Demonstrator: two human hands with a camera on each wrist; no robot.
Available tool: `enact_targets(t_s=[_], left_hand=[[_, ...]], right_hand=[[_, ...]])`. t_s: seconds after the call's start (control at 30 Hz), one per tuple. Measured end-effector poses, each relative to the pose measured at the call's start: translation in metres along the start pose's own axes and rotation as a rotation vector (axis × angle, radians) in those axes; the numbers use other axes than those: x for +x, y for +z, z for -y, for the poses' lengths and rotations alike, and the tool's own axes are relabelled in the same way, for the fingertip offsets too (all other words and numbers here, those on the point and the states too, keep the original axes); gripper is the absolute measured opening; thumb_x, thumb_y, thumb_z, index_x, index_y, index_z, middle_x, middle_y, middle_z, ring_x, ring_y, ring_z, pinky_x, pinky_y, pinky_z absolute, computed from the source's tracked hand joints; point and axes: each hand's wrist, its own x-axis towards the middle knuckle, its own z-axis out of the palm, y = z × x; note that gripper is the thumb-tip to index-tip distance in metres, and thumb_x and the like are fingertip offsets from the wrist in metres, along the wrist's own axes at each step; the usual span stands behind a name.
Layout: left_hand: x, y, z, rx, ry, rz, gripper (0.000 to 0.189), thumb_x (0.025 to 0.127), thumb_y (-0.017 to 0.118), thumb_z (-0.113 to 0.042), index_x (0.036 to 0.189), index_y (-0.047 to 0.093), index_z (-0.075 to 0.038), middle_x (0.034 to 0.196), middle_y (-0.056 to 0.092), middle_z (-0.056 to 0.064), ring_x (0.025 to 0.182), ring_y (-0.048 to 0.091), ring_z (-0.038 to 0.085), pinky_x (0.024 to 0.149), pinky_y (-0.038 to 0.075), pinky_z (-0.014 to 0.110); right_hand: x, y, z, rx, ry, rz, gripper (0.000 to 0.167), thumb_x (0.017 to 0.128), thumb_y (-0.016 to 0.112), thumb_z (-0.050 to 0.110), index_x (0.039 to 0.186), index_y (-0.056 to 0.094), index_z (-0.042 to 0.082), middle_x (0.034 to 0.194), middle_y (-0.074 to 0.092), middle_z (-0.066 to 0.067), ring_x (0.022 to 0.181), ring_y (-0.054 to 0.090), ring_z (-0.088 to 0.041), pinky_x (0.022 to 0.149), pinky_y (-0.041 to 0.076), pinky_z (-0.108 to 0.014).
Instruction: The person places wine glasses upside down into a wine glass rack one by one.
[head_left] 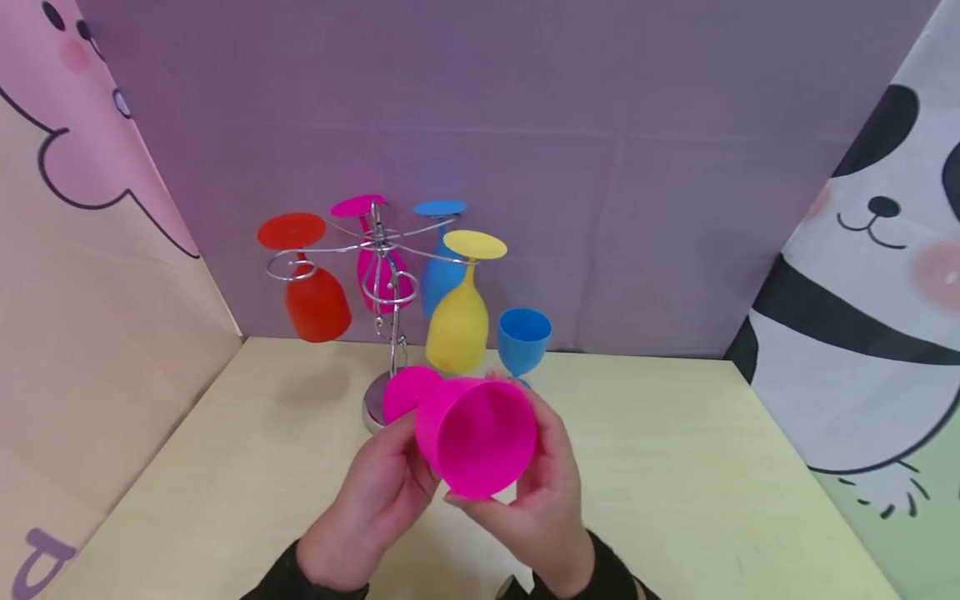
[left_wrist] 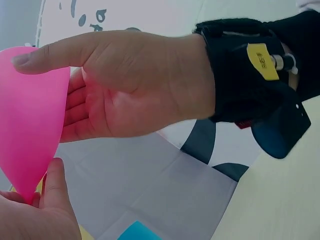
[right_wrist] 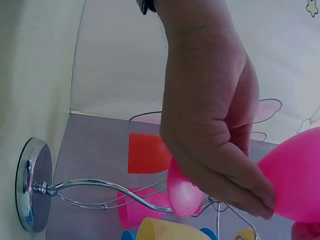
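Between my two hands is a bright pink plastic goblet [head_left: 486, 437], tilted so its mouth faces me and its round foot [head_left: 408, 392] points away to the left. My left hand [head_left: 382, 492] pinches it around the stem and the lower bowl, as the left wrist view shows at its bottom corner. On the other side my right hand [head_left: 547, 492] grips the bowl, thumb below the rim and fingers behind. In the left wrist view the right thumb lies along the pink bowl [left_wrist: 32, 110]. The left hand [right_wrist: 210, 115] hides the stem in the right wrist view.
Behind the hands stands a chrome stemware rack [head_left: 393, 333] with wire loops. Hanging upside down on it are a red goblet [head_left: 318, 307], a pink one [head_left: 382, 279], a blue one [head_left: 441, 279] and a yellow one [head_left: 459, 325]. Another blue goblet [head_left: 523, 337] stands upright on the table [head_left: 675, 467].
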Motion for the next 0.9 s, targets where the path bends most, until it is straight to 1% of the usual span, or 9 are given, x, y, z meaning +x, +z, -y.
enact_targets(t_s=[0.17, 0.27, 0.37, 0.43, 0.57, 0.6, 0.67, 0.8, 0.9], left_hand=[[0.003, -0.003, -0.001, 0.014, 0.03, -0.02, 0.039, 0.107, 0.06, -0.026, 0.14, 0.05, -0.008, 0.114, 0.072, 0.001, 0.094, 0.071, 0.012, 0.096, 0.055, 0.026], [0.005, -0.004, -0.004, 0.026, 0.049, -0.044, 0.042, 0.107, 0.059, -0.027, 0.141, 0.046, -0.008, 0.113, 0.071, 0.001, 0.093, 0.071, 0.012, 0.096, 0.055, 0.026], [0.005, -0.005, -0.009, 0.047, 0.082, -0.063, 0.042, 0.107, 0.059, -0.028, 0.141, 0.043, -0.009, 0.115, 0.07, 0.001, 0.097, 0.071, 0.013, 0.097, 0.055, 0.027], [0.004, -0.005, -0.013, 0.066, 0.115, -0.069, 0.04, 0.108, 0.058, -0.029, 0.14, 0.043, -0.01, 0.117, 0.069, 0.0, 0.103, 0.07, 0.014, 0.098, 0.054, 0.027], [-0.001, -0.003, -0.021, 0.143, 0.205, -0.103, 0.029, 0.109, 0.055, -0.028, 0.131, 0.052, -0.009, 0.112, 0.067, 0.001, 0.103, 0.067, 0.015, 0.098, 0.054, 0.027], [-0.002, -0.003, -0.023, 0.175, 0.231, -0.12, 0.027, 0.108, 0.056, -0.028, 0.128, 0.055, -0.009, 0.11, 0.067, 0.001, 0.101, 0.066, 0.015, 0.097, 0.055, 0.027], [-0.005, -0.002, -0.026, 0.288, 0.289, -0.156, 0.024, 0.108, 0.056, -0.026, 0.123, 0.06, -0.007, 0.108, 0.067, 0.003, 0.098, 0.065, 0.016, 0.093, 0.057, 0.027], [-0.007, -0.001, -0.031, 0.575, 0.401, -0.218, 0.024, 0.108, 0.057, -0.02, 0.124, 0.062, -0.003, 0.116, 0.069, 0.009, 0.101, 0.068, 0.023, 0.09, 0.058, 0.029], [-0.009, -0.002, -0.032, 0.737, 0.473, -0.209, 0.024, 0.107, 0.058, -0.016, 0.126, 0.062, -0.002, 0.122, 0.07, 0.01, 0.107, 0.07, 0.029, 0.092, 0.059, 0.034]], right_hand=[[0.002, -0.002, 0.002, -0.006, 0.074, 0.028, 0.088, 0.085, 0.087, 0.014, 0.15, 0.034, -0.011, 0.146, 0.046, -0.03, 0.131, 0.049, -0.041, 0.097, 0.057, -0.04], [0.003, -0.005, 0.004, -0.001, 0.12, 0.05, 0.09, 0.086, 0.086, 0.018, 0.153, 0.032, -0.008, 0.149, 0.044, -0.03, 0.135, 0.047, -0.04, 0.099, 0.056, -0.04], [0.007, -0.009, 0.005, 0.01, 0.112, 0.067, 0.093, 0.088, 0.084, 0.026, 0.154, 0.029, -0.01, 0.151, 0.042, -0.03, 0.139, 0.044, -0.04, 0.107, 0.05, -0.04], [0.011, -0.013, 0.007, 0.01, 0.088, 0.067, 0.093, 0.09, 0.081, 0.032, 0.153, 0.029, -0.013, 0.151, 0.042, -0.031, 0.141, 0.043, -0.04, 0.112, 0.045, -0.04], [0.018, -0.023, 0.014, -0.009, 0.062, 0.065, 0.089, 0.095, 0.074, 0.04, 0.15, 0.031, -0.016, 0.149, 0.044, -0.032, 0.142, 0.042, -0.041, 0.117, 0.038, -0.041], [0.02, -0.026, 0.016, -0.02, 0.064, 0.071, 0.088, 0.096, 0.073, 0.041, 0.15, 0.032, -0.016, 0.149, 0.044, -0.031, 0.142, 0.043, -0.04, 0.117, 0.038, -0.041], [0.022, -0.032, 0.02, -0.042, 0.087, 0.083, 0.086, 0.096, 0.072, 0.041, 0.15, 0.034, -0.015, 0.15, 0.046, -0.03, 0.142, 0.043, -0.039, 0.117, 0.038, -0.04], [0.023, -0.044, 0.027, -0.096, 0.202, 0.112, 0.083, 0.094, 0.077, 0.035, 0.152, 0.038, -0.008, 0.15, 0.048, -0.026, 0.142, 0.045, -0.036, 0.116, 0.039, -0.037], [0.023, -0.048, 0.028, -0.153, 0.307, 0.148, 0.08, 0.09, 0.083, 0.026, 0.153, 0.042, 0.001, 0.151, 0.051, -0.019, 0.141, 0.048, -0.031, 0.114, 0.042, -0.034]])
